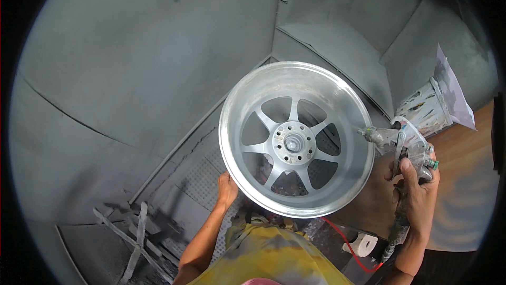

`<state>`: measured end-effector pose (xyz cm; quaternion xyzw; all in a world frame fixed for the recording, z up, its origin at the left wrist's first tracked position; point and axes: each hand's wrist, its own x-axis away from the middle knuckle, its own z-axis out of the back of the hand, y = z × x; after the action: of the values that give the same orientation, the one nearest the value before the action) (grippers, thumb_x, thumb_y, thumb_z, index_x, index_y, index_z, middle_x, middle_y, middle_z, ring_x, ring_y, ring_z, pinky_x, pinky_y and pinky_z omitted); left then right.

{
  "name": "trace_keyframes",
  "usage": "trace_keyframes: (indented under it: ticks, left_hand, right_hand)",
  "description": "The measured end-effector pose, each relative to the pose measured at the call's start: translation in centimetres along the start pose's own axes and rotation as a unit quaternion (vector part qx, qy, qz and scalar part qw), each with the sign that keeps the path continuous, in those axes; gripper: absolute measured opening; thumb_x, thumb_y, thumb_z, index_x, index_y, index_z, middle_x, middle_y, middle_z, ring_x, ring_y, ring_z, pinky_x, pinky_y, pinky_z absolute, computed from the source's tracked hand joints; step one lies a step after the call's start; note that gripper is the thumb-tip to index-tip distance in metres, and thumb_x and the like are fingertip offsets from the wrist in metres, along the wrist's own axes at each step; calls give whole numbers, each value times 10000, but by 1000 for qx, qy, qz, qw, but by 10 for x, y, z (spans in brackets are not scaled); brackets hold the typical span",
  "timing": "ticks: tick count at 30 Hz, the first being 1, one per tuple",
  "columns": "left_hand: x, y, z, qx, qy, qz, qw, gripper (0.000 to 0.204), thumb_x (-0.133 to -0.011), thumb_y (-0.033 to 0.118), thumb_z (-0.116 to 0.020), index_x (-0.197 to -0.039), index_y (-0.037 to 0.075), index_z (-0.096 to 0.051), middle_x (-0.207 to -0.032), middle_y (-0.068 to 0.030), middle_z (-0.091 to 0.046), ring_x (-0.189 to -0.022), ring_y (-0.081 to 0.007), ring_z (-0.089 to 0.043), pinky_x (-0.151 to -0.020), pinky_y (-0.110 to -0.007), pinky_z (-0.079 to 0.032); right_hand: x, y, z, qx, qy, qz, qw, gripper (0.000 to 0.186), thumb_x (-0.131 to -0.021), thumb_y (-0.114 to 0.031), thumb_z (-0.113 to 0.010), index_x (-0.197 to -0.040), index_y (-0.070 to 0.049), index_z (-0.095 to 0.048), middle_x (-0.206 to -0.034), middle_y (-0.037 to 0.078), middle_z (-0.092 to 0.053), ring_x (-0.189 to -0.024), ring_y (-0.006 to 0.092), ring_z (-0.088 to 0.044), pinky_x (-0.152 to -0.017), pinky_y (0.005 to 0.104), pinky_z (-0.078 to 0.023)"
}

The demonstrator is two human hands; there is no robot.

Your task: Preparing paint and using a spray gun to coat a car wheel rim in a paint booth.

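A silver alloy wheel (293, 127) with several spokes is raised in front of me, its hollow barrel facing up toward me. At its lower left rim my left hand (226, 189) is closed, with the fingers partly hidden behind the rim. My right hand (418, 185) is wrapped round the grip of a paint-stained spray gun (403, 145). The gun's nozzle points left and sits at the wheel's right edge. From the bottom of its handle runs a red air hose (363, 266), curving left below the wheel.
Grey, paint-coated sheets (147, 64) line the walls. Right of the wheel stand a paint-spattered bucket (421, 108) with a white paper sheet (453, 87) and a brown board (464, 190). A paper roll (362, 244) lies below. Crossed grey bars (136, 240) stand at lower left.
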<state>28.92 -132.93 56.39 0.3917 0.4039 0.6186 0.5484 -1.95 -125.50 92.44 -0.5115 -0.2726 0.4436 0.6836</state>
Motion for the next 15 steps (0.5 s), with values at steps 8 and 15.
trace_keyframes:
  ticks: [8, 15]
  left_hand:
    - [-1, 9, -1, 10, 0, 2, 1000, 248, -964, -10, -451, -959, -120, -674, -844, -164, -716, -795, -188, -646, -740, -354, -515]
    - [5, 0, -3, 27, 7, -16, 999, 285, -992, 69, -447, -955, -117, -660, -797, -149, -697, -756, -170, -619, -705, -354, -501]
  right_hand:
    - [16, -7, 11, -32, -92, -54, 994, 411, -864, -165, -752, -1195, -7, -568, -874, 65, -670, -659, 139, -652, -445, 223, -468]
    - [23, -13, 8, -65, -85, -21, 994, 411, -861, -171, -759, -1181, -2, -565, -849, 74, -669, -644, 137, -649, -448, 218, -466]
